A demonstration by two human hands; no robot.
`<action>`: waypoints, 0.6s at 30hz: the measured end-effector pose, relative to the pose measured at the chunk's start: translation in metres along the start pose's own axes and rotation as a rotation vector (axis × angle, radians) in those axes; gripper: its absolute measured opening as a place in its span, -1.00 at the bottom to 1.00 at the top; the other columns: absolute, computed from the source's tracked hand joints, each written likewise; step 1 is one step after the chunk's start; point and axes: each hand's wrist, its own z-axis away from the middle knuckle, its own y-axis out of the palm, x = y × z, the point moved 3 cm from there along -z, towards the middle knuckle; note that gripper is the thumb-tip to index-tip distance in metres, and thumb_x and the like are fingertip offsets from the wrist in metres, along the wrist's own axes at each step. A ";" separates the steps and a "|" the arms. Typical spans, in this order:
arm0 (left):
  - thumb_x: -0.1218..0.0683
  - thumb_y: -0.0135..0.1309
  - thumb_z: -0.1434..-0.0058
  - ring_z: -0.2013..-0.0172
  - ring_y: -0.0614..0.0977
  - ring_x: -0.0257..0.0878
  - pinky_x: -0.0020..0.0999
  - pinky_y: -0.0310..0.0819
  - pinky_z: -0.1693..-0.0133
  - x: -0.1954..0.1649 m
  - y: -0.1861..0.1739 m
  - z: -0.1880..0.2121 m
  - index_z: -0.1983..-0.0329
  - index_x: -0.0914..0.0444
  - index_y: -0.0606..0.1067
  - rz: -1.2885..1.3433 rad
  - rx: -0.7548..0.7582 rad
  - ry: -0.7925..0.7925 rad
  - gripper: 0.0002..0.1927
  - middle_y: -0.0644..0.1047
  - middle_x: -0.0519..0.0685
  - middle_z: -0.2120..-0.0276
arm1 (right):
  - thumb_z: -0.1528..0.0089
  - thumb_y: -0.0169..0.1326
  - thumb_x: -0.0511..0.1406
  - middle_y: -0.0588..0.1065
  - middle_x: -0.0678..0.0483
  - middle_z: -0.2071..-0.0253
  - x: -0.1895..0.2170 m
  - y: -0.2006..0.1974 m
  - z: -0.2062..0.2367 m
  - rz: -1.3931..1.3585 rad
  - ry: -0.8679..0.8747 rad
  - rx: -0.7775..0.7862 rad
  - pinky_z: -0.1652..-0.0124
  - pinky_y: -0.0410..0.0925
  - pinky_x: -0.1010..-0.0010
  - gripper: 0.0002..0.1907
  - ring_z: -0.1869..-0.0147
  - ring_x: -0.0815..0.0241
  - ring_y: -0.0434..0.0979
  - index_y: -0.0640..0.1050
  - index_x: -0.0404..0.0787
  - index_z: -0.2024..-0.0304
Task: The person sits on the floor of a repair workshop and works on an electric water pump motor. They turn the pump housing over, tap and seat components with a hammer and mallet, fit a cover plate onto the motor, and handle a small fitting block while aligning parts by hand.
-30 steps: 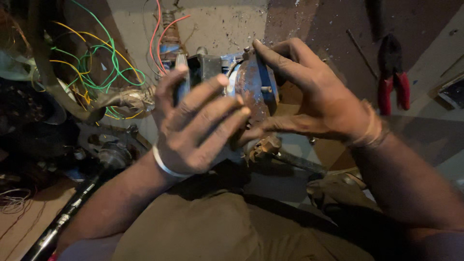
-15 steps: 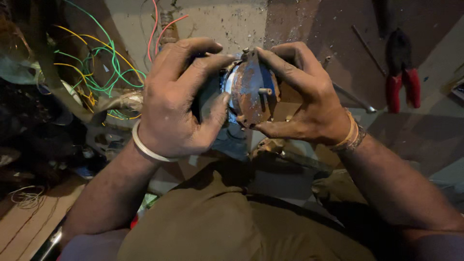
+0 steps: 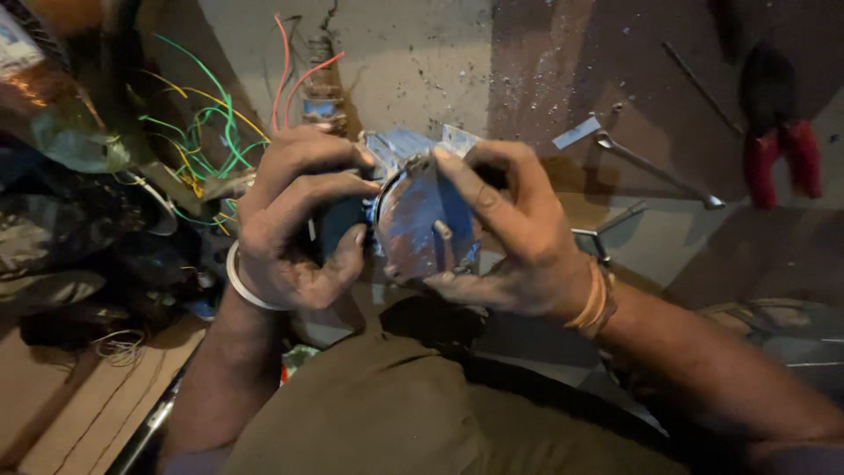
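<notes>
Blue and rust-stained, a round motor housing (image 3: 422, 224) is being gripped on both sides: the left hand (image 3: 294, 220) is curling closed around its left edge, the right hand (image 3: 514, 233) clamping its right. Beyond the housing, coloured wires (image 3: 207, 145) are tangling left; red-handled pliers (image 3: 778, 145) are lying far right.

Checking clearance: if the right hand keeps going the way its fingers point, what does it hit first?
The right hand points left, already touching the round blue metal motor casing. Beyond it, probably the left hand gripping the other side; depth is unclear.
</notes>
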 end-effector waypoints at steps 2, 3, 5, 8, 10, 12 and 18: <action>0.12 0.19 -0.15 -0.04 0.58 0.00 -0.08 0.45 -0.18 0.006 -0.003 0.007 0.01 0.34 0.53 0.051 -0.010 -0.020 -0.64 0.54 0.14 -0.02 | -0.06 0.51 -0.11 0.26 -0.19 -0.23 0.007 0.010 0.000 0.039 0.036 -0.009 -0.25 0.40 0.19 0.02 -0.28 -0.06 0.41 0.31 -0.28 -0.44; 0.11 0.20 -0.16 -0.05 0.59 -0.02 -0.06 0.42 -0.22 0.008 -0.004 0.010 -0.01 0.34 0.53 0.046 -0.016 -0.030 -0.64 0.54 0.13 -0.03 | -0.07 0.52 -0.12 0.26 -0.19 -0.24 0.011 0.013 0.000 0.057 0.027 -0.024 -0.25 0.40 0.19 0.01 -0.28 -0.07 0.41 0.31 -0.29 -0.44; 0.11 0.20 -0.17 -0.08 0.59 -0.04 -0.03 0.37 -0.29 0.011 -0.007 0.016 -0.04 0.34 0.53 0.042 -0.034 -0.055 -0.62 0.55 0.11 -0.04 | -0.08 0.52 -0.14 0.26 -0.20 -0.25 0.017 0.020 0.000 0.096 0.012 -0.043 -0.25 0.40 0.17 -0.01 -0.27 -0.08 0.40 0.32 -0.31 -0.43; 0.13 0.20 -0.15 -0.14 0.57 -0.03 0.00 0.27 -0.39 0.008 -0.011 0.023 -0.09 0.33 0.52 0.044 -0.038 -0.109 -0.58 0.53 0.11 -0.08 | -0.04 0.51 -0.16 0.28 -0.18 -0.21 0.021 0.028 -0.001 0.142 -0.007 -0.058 -0.23 0.40 0.16 -0.02 -0.25 -0.10 0.39 0.34 -0.33 -0.40; 0.16 0.20 -0.22 -0.22 0.53 0.01 -0.06 0.30 -0.39 0.003 -0.013 0.027 -0.14 0.31 0.52 -0.008 -0.019 -0.159 -0.60 0.53 0.09 -0.10 | -0.06 0.51 -0.17 0.28 -0.18 -0.20 0.022 0.031 -0.002 0.154 -0.011 -0.070 -0.23 0.40 0.18 -0.04 -0.26 -0.09 0.39 0.34 -0.34 -0.40; 0.19 0.18 -0.22 -0.26 0.51 0.06 -0.06 0.32 -0.38 -0.004 -0.015 0.029 -0.13 0.30 0.53 -0.072 -0.017 -0.191 -0.61 0.52 0.09 -0.11 | -0.08 0.51 -0.16 0.29 -0.16 -0.20 0.023 0.034 -0.003 0.167 -0.019 -0.079 -0.20 0.41 0.23 -0.04 -0.25 -0.06 0.39 0.35 -0.34 -0.41; 0.23 0.13 -0.14 -0.19 0.52 0.02 -0.12 0.38 -0.34 -0.017 -0.016 0.030 -0.06 0.25 0.58 -0.172 -0.067 -0.211 -0.62 0.51 0.07 -0.04 | -0.05 0.51 -0.10 0.29 -0.15 -0.15 0.028 0.035 -0.007 0.175 -0.038 -0.054 -0.14 0.40 0.20 -0.03 -0.19 -0.05 0.38 0.36 -0.35 -0.37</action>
